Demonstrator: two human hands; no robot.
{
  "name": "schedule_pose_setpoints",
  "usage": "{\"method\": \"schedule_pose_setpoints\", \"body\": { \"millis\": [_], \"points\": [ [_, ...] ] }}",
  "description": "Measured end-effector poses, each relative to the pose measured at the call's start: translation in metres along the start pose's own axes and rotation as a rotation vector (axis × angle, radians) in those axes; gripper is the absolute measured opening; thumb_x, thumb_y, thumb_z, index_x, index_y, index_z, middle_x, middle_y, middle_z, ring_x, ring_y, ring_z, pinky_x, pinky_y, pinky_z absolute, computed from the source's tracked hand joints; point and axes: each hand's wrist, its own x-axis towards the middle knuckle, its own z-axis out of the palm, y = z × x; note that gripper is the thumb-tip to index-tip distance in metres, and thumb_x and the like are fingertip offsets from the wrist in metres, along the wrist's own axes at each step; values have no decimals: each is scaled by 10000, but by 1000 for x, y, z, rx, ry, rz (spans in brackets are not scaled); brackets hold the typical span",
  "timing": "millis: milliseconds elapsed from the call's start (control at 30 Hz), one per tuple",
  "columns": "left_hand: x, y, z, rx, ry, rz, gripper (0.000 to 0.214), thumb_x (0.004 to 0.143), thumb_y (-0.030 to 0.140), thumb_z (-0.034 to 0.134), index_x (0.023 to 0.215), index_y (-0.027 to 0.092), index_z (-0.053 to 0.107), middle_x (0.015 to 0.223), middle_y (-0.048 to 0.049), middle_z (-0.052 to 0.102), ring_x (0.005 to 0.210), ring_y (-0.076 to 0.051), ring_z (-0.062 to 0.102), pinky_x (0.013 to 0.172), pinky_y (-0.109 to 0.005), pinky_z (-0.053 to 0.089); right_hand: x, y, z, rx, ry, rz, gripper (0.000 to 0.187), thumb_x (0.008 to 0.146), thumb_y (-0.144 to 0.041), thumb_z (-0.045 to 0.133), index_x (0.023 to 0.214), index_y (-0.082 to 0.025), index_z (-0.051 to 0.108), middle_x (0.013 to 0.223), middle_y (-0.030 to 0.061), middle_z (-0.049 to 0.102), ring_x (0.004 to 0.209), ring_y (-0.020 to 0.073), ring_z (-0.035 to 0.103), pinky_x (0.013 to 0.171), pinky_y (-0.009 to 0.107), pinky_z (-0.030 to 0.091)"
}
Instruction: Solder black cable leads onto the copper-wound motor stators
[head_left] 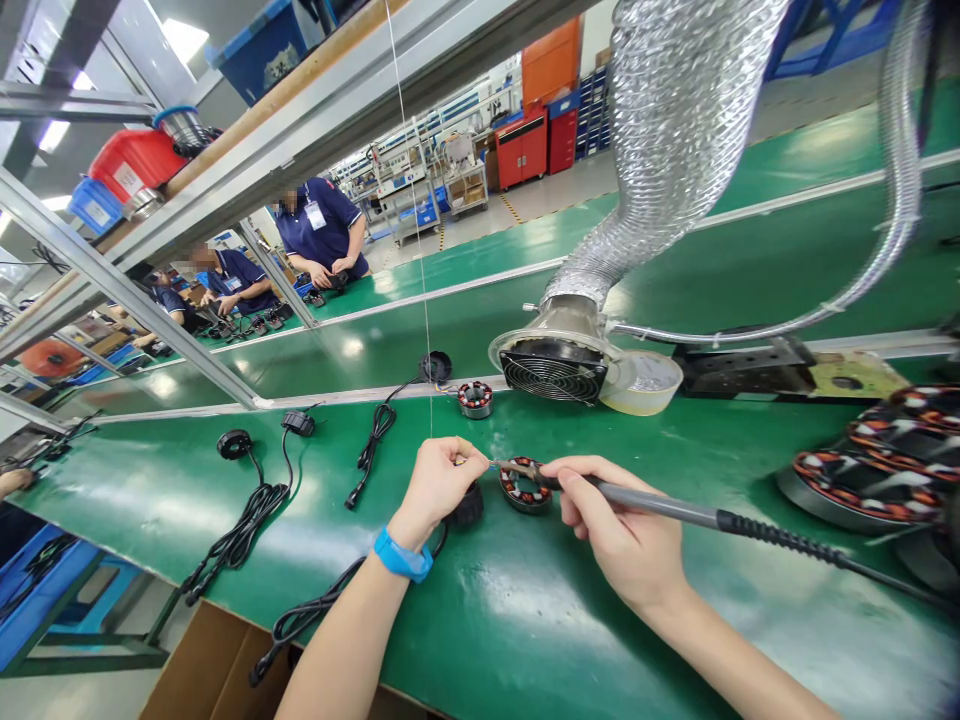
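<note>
Through the head camera I count two round, copper-wound metal stators (523, 503) near my hands, one on the green bench under a grey, rod-shaped soldering iron (694, 514) gripped in my right hand (630, 540). My left hand (439, 482) pinches thin wires (492, 463), mostly finger-hidden. The right-edge stack (862, 490), cut off, defies counting.

A slanted gray soldering iron (660, 503) extends over a flat-lying, red-and-white-wound stator ring (523, 502).

The right hand (630, 535) holds a soldering iron (660, 504) over a wound stator (517, 494)
</note>
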Motion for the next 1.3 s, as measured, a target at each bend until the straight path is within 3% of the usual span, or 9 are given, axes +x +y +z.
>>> {"method": "schedule_pose_setpoints", "body": {
  "millis": [333,1300],
  "points": [
    [0,0,0,-33,-12,-8,184,657,312,676,645,136,622,547,36,472,544,-85,339,542,-247,224,2,-6,-1,77,83,-18,224,901,-342,593,785,-183,700,465,-24,545,369,116,468,346,227,371],
    [2,-1,-2,15,-21,6,205,678,328,656,655,129,615,560,34,468,545,-81,349,531,-243,226,2,-5,1,16,75,-72,213,919,-321,587,793,-195,703,478,-40,545,403,111,492,404,231,395]
  ]
}}
